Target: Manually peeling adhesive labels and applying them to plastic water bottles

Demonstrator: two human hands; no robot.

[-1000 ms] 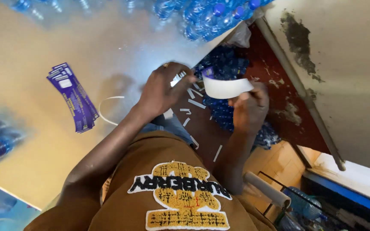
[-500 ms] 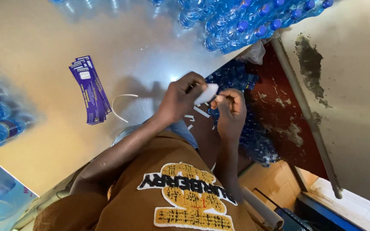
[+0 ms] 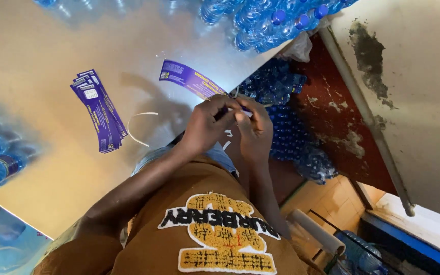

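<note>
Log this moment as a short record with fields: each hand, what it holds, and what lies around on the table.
left hand: pinching one end of a purple label strip, which stretches out over the table
right hand: closed on the same end, touching the left hand
table: shiny, pale surface
label stack: purple, fanned, lying left of the hands
white strip: thin curved loop, beside the stack
bottles: blue-capped, packed at the far edge
floor: more blue bottles below the hands

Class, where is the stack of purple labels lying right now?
In the head view, the stack of purple labels lies on the table, left of both hands, beside a curled white strip.
</note>
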